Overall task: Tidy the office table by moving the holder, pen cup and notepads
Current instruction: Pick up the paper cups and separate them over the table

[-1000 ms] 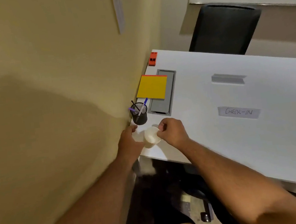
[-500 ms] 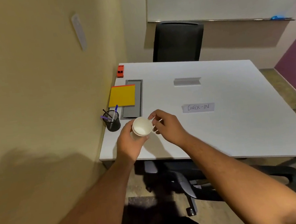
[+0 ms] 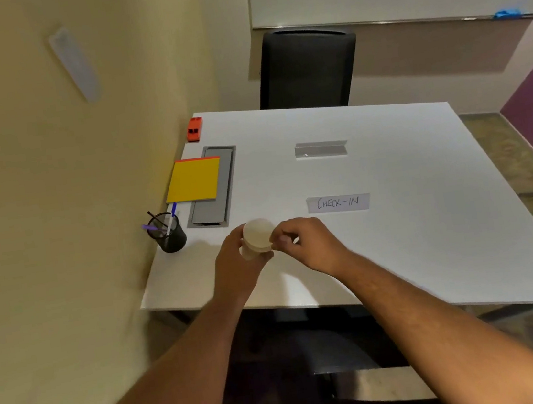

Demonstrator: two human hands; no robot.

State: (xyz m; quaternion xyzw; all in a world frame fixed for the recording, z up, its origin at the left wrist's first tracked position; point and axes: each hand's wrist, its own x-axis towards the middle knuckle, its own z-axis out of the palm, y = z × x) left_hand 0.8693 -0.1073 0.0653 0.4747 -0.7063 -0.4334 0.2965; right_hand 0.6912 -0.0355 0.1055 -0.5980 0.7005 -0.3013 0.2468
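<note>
Against the wall on the left, the pen cup (image 3: 167,233) stands near the counter's (image 3: 398,235) front corner, pens leaning out of it, probably parked there to keep the middle free. Just behind it the yellow notepads (image 3: 193,179) lie flat, overlapping a grey cable tray (image 3: 214,188) set into the surface, and a small orange stapler-like item (image 3: 195,129) sits farther back by the wall. Moving right, the left hand (image 3: 238,266) is wrapped around the body of a white paper cup (image 3: 256,237), held above the front edge, while the right hand (image 3: 307,242) pinches at its rim, seemingly to steady or separate it. Beyond them a "CHECK-IN" label (image 3: 338,203) is stuck down, likely marking a spot, and behind it lies the clear angled holder (image 3: 321,149), untouched. A black chair (image 3: 306,67) waits at the far side.
</note>
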